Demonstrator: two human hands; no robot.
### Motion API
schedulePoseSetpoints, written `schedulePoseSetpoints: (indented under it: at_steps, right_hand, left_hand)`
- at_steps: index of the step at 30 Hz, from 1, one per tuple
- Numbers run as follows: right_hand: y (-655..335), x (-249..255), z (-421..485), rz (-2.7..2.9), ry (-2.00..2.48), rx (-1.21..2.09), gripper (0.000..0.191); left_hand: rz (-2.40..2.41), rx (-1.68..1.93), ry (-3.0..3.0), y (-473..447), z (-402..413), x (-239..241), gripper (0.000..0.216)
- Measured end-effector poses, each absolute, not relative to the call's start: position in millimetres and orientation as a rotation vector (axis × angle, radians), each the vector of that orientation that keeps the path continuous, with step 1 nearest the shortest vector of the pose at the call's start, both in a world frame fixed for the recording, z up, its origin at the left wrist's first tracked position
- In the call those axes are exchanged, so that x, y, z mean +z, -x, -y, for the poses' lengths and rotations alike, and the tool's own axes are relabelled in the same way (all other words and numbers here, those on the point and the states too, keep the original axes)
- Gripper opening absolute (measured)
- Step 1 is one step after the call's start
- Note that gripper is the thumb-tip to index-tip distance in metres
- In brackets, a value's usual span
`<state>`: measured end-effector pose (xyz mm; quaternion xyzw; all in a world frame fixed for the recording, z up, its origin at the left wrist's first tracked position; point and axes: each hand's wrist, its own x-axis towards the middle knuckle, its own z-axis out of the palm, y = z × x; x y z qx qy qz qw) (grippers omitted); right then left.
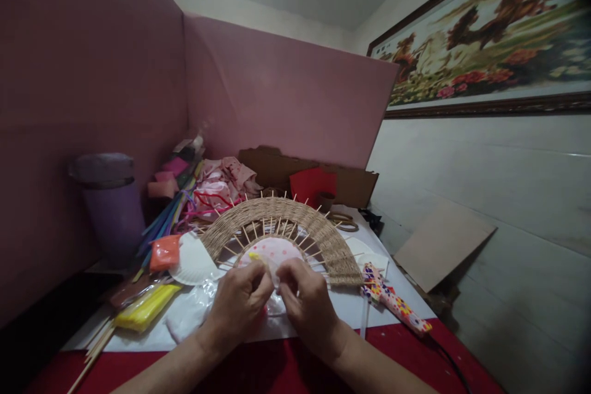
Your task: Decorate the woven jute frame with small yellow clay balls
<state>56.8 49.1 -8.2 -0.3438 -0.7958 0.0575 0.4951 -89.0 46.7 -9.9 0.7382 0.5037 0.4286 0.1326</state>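
Both of my hands meet at the front of a half-round woven fan (258, 210), which has thin wooden sticks poking through its arched band. My left hand (244, 295) is closed in a pinch, and a small yellow piece (253, 255) shows at its fingertips. Close beside it, my right hand (307, 295) is also pinched shut; what its fingers hold is hidden. Some thin clear plastic appears between and below the hands. Behind them, the fan's inner half-circle is covered in pink dotted cloth (272, 248).
A flower-patterned glue gun (397, 305) with a cord lies at right, near scissors (344, 221). To the left are a yellow clay pack (146, 308), an orange pack (165, 253), a white paper plate (194, 258), wooden sticks (95, 351) and a purple bin (113, 215).
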Motion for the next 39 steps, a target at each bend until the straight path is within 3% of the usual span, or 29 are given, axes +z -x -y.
schedulePoseSetpoints:
  at_steps: [9, 18, 21, 26, 32, 39]
  right_hand:
    - [-59.2, 3.7, -42.7, 2.109, 0.758, 0.316, 0.042]
    - [-54.0, -3.9, -49.0, 1.909, 0.688, 0.585, 0.026]
    - [-54.5, -4.0, -53.2, 1.686, 0.752, 0.833, 0.031]
    - [-54.8, -1.6, -59.5, 1.334, 0.767, 1.226, 0.024]
    - [-56.7, -0.7, -60.4, 1.234, 0.758, 1.325, 0.028]
    - [-58.0, 1.3, -58.7, 1.338, 0.755, 1.309, 0.025]
  left_hand:
    - [-1.277, 1.236, -2.307, 91.0, -37.9, -5.9, 0.025]
    - [-1.121, 1.221, -2.611, 87.5, -30.3, -3.4, 0.022]
    - [-1.091, 1.368, -2.448, 88.8, -29.8, 1.3, 0.024]
    - [-1.343, 1.788, -1.792, 98.9, -42.5, 9.4, 0.014]
    - [-1.127, 1.511, -1.457, 100.2, -51.8, 11.4, 0.031]
    - [-1.045, 1.529, -1.335, 97.6, -49.4, 11.1, 0.025]
